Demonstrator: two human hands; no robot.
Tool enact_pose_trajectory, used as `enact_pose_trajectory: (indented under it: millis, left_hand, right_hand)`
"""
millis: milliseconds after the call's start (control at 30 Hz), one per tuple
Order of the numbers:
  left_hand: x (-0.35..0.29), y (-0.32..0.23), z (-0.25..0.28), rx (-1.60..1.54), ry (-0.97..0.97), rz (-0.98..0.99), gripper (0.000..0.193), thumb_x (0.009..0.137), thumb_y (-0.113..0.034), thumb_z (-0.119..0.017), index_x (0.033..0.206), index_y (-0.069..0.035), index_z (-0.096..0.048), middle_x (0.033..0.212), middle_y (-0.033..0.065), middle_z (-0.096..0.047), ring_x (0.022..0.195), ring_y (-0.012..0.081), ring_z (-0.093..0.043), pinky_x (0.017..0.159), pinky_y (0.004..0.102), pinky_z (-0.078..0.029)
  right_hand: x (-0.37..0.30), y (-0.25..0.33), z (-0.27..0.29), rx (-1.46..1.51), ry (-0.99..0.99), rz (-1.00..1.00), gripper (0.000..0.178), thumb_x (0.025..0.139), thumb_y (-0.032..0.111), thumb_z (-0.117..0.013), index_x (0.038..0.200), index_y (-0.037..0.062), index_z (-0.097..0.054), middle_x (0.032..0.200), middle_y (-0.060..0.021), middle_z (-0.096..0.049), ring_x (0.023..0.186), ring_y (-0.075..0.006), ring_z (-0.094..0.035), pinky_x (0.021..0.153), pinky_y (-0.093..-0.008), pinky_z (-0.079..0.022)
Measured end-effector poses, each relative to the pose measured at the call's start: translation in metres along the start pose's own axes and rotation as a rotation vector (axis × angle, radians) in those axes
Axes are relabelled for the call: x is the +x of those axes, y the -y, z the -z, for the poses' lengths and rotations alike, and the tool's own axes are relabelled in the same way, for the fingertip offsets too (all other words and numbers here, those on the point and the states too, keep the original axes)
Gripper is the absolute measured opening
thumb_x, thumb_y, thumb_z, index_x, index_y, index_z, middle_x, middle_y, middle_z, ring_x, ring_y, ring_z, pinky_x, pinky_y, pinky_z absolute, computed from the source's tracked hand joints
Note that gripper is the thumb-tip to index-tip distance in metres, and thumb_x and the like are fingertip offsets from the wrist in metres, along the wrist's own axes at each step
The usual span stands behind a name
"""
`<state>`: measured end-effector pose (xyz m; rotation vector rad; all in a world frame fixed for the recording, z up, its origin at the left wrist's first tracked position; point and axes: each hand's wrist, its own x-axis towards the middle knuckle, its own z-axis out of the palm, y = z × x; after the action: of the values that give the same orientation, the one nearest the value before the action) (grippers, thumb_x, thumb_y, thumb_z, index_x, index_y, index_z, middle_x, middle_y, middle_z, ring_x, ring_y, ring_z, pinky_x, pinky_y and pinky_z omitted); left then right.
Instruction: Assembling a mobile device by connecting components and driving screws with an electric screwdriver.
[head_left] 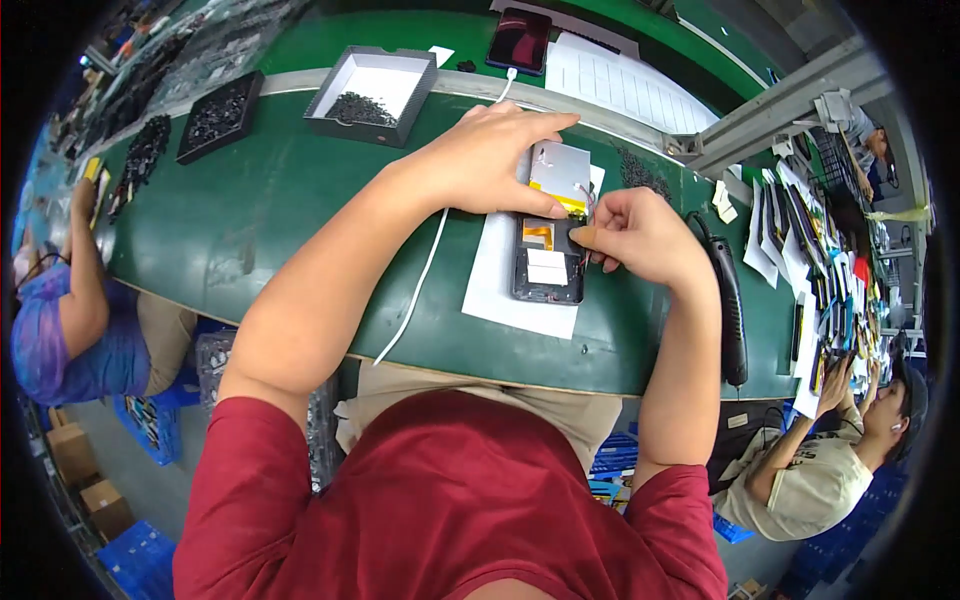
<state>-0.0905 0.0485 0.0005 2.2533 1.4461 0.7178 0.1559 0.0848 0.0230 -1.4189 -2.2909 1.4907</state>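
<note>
- my left hand [490,160] lies flat over the upper end of the opened device [548,262], fingers stretched out toward the right and pressing on the silver metal plate [558,165]; it is not closed round anything, only bearing down with the palm and fingers.
- my right hand [640,235] is pinched shut at thumb and forefinger on a small dark part [562,237] at the device's middle; i think it is a little cover or a piece of tape, but the view is too small to be sure.
- the opened device is a dark, oblong frame lying face down on a white sheet of paper [495,280], which rests on the green bench [280,200] just in front of my body.
- inside the frame i see an orange-yellow patch [538,235] near the top and a white label [546,268] below it.
- a yellow strip [557,203] runs along the lower edge of the silver plate, and thin coloured wires [586,196] show just beside my right fingertips.
- a white cable [420,280] runs from under my left wrist down across the bench toward its near edge.
- a black electric screwdriver [730,310] lies along the bench just right of my right forearm, apart from it.
- farther back stands a grey open box [375,82] with small dark parts in it, and to its left a black tray [220,115] of similar parts.
- a dark phone [520,40] lies at the far edge, with a white ruled sheet [620,85] beside it.
- another person's arm [85,270] reaches onto the bench at far left, and another person [830,460] sits at lower right.
</note>
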Motion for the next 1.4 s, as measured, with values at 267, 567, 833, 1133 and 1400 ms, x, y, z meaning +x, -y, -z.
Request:
enact_pose_trajectory:
  millis: [267,567,833,1133,1400]
  left_hand:
    - [-0.007,-0.016,0.001,0.139,-0.184,-0.154,0.086,0.066,-0.032,-0.088,0.144,-0.01,-0.058,0.12,0.0134,-0.059,0.115,0.0348,-0.057,0.103,0.0432,-0.043]
    - [-0.005,-0.004,-0.009,-0.103,-0.219,-0.103,0.079,0.071,-0.024,-0.089,0.143,-0.009,-0.06,0.122,0.0108,-0.06,0.109,0.0254,-0.059,0.089,0.034,-0.048]
    - [-0.001,-0.002,-0.008,-0.76,-0.209,0.127,0.046,0.09,-0.002,-0.076,0.134,-0.001,-0.065,0.116,0.009,-0.071,0.101,0.0118,-0.066,0.091,0.0265,-0.056]
    - [0.006,0.023,-0.02,-0.905,-0.246,0.193,0.049,0.089,-0.018,-0.08,0.13,0.001,-0.063,0.105,0.009,-0.069,0.097,0.0187,-0.067,0.087,0.0311,-0.053]
    - [-0.001,0.012,-0.014,0.082,-0.201,-0.169,0.064,0.084,-0.037,-0.082,0.139,-0.01,-0.064,0.13,0.013,-0.067,0.119,0.0276,-0.061,0.104,0.0384,-0.047]
  right_hand:
    - [0.0,0.0,-0.006,-0.095,-0.088,0.023,0.025,0.085,0.018,-0.076,0.072,-0.0015,-0.068,0.06,-0.0085,-0.065,0.054,-0.014,-0.064,0.053,-0.0304,-0.048]
    - [0.003,0.0,-0.004,-0.018,-0.05,0.002,0.024,0.086,0.017,-0.077,0.072,-0.0013,-0.068,0.062,-0.0087,-0.067,0.055,-0.0136,-0.065,0.055,-0.0301,-0.051]
    - [0.0,0.004,-0.005,-0.007,-0.033,-0.013,0.027,0.087,0.018,-0.078,0.071,0.0004,-0.065,0.064,-0.0064,-0.067,0.056,-0.0127,-0.065,0.054,-0.0277,-0.053]
    - [0.012,-0.007,-0.002,0.015,-0.163,0.232,0.03,0.087,0.023,-0.08,0.077,-0.0004,-0.066,0.064,-0.0044,-0.064,0.057,-0.0093,-0.062,0.053,-0.0247,-0.046]
    - [-0.002,0.005,0.003,0.256,-0.172,0.189,0.018,0.092,0.015,-0.075,0.1,-0.0001,-0.071,0.08,-0.0009,-0.071,0.063,-0.0059,-0.063,0.055,-0.0203,-0.047]
